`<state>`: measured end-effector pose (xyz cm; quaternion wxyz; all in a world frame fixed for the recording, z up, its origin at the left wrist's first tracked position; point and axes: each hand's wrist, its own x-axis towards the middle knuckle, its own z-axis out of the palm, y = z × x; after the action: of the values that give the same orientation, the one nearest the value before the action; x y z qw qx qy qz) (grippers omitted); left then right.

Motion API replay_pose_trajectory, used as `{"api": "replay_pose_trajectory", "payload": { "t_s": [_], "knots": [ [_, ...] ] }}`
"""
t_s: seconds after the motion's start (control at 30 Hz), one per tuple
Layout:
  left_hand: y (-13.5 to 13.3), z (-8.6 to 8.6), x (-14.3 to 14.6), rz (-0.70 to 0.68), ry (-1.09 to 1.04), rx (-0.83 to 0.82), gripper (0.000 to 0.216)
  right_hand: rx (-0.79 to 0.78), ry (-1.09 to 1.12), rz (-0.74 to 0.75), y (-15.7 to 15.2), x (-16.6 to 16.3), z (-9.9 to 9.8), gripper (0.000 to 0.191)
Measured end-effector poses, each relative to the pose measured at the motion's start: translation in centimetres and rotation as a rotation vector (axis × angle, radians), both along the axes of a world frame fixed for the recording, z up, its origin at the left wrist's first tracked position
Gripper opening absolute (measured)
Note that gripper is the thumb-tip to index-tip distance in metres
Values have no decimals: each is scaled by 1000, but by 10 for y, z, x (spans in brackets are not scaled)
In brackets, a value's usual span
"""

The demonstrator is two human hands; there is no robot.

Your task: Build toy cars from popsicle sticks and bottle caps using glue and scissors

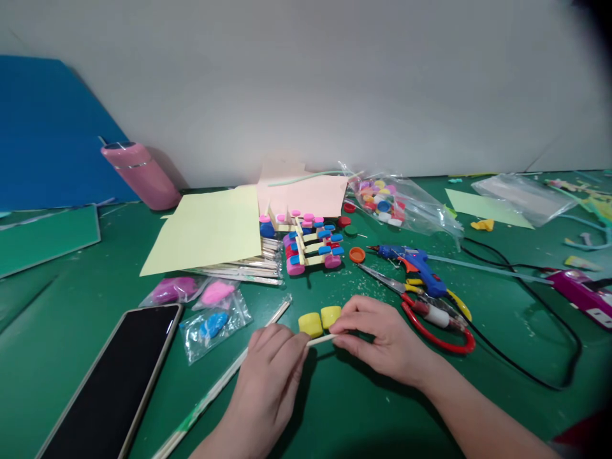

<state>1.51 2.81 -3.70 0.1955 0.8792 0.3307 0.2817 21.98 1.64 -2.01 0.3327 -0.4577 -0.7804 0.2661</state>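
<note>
A green tabletop point(71, 299) is seen, spread with craft things. Near its left edge a dark phone point(115, 382) is laid flat, and a yellow sheet of paper point(210, 229) is laid farther back. To the right, a blue glue gun point(415, 268) and red-handled scissors point(430, 315) are set just beside the right hand point(382, 338). A thin wooden stick point(319, 340) is pinched at either end by the narrowly closed fingers of the left hand point(272, 376) and the right hand. Two yellow bottle caps point(319, 320) are placed side by side, touching the stick.
</note>
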Motion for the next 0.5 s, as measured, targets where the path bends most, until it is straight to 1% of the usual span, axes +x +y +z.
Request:
{"api": "replay_pose_trajectory", "payload": {
  "t_s": [0.13, 0.33, 0.5],
  "knots": [
    [0, 0, 0, 10, -19, -5, 18, -8, 9, 5, 0, 0, 1, 11],
    [1, 1, 0, 22, -36, -20, 18, -24, 18, -69, -2, 0, 3, 8],
    [2, 7, 0, 61, -44, -36, 18, -8, 57, -38, -3, 0, 3, 13]
  ]
}}
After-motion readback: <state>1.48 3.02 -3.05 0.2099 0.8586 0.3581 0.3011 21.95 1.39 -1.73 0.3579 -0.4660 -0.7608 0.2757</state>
